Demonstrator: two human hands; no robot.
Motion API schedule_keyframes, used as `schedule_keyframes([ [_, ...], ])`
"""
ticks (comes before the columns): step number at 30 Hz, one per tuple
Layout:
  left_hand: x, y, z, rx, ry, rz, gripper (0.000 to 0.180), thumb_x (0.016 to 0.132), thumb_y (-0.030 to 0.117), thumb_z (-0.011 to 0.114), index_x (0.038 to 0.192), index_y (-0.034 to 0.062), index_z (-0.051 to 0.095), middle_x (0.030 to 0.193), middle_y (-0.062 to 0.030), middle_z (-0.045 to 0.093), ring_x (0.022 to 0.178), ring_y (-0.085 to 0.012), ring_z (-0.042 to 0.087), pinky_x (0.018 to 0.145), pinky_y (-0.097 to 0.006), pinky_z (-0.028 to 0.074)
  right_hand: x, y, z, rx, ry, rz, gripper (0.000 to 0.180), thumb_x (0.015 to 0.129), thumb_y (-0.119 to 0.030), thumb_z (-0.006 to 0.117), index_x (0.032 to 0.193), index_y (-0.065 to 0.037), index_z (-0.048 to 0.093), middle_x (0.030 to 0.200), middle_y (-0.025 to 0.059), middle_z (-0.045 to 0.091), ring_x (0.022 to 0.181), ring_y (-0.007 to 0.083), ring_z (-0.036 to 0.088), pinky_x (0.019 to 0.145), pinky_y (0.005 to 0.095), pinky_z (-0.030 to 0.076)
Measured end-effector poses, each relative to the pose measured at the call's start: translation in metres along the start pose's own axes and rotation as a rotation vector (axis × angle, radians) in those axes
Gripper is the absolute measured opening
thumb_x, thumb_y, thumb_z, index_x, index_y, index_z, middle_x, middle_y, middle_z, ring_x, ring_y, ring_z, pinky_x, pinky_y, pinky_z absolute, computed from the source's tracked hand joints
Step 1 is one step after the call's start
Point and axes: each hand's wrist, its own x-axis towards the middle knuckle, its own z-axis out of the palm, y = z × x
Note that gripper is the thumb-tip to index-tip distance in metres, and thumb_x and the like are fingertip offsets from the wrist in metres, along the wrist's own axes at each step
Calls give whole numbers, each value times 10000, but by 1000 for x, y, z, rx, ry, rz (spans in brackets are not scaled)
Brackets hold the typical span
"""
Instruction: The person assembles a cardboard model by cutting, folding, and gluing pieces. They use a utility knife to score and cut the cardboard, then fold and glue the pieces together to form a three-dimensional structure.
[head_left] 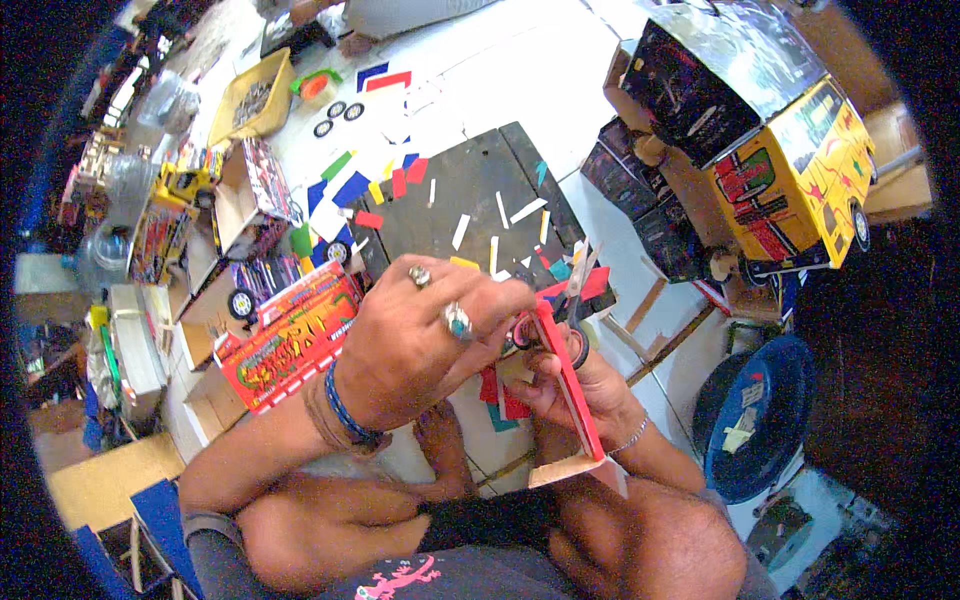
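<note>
My left hand point(430, 335), with two rings and a blue bracelet, is closed at the upper end of a thin red-edged panel point(572, 385); its fingertips are partly hidden. The panel slants down toward my right knee, with a bare cardboard-coloured piece point(563, 468) at its lower end. My right hand point(597, 392) grips the panel from the right side. A pair of scissors point(577, 285) sits in this same hand, blades pointing away and handles by the fingers. Red and teal scraps point(505, 400) lie beneath my hands.
A dark board point(440, 215) with coloured and white scraps lies ahead. At left stand an orange-red toy truck body point(290, 345) and other toy trucks. A yellow tray point(250, 100) and small wheels point(338, 112) lie farther off. At right are a yellow toy truck point(790, 180) and a blue basin point(715, 420).
</note>
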Motion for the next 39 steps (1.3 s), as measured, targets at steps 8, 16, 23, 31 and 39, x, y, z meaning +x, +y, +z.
schedule_keyframes([
  [8,8,2,-12,36,-20,182,497,768,69,732,1263,66,687,1061,-71,698,915,-228,681,789,-347,567,7,-4,11,20,-137,57,329,904,-319,778,1167,-170,648,1014,-74,633,907,81,595,886,312,492],
  [16,13,6,-20,162,-70,287,486,762,69,690,1248,69,702,1135,-66,653,947,-217,671,801,-331,587,5,-13,24,-145,-102,16,425,919,-485,733,1108,-114,650,902,-50,612,799,64,575,747,241,502],
  [23,11,8,-19,75,-91,243,486,791,81,714,1276,116,695,1151,-56,661,956,-225,674,817,-339,567,3,-13,16,-133,-182,37,412,933,-471,716,1133,-117,657,921,-49,637,830,65,607,753,240,511],
  [31,12,6,-19,42,-28,288,484,770,83,771,1247,117,691,1146,-52,696,942,-216,695,786,-343,539,4,-5,12,-1,-275,43,447,934,-364,739,1297,-128,627,1144,-24,667,1013,92,624,854,273,529],
  [39,-2,12,9,-497,89,-342,309,840,22,804,1120,53,678,1012,-94,738,904,-189,723,786,-326,546,5,-1,8,46,-237,46,448,937,-353,738,1316,-144,623,1115,-32,666,1023,98,624,904,310,528],
])
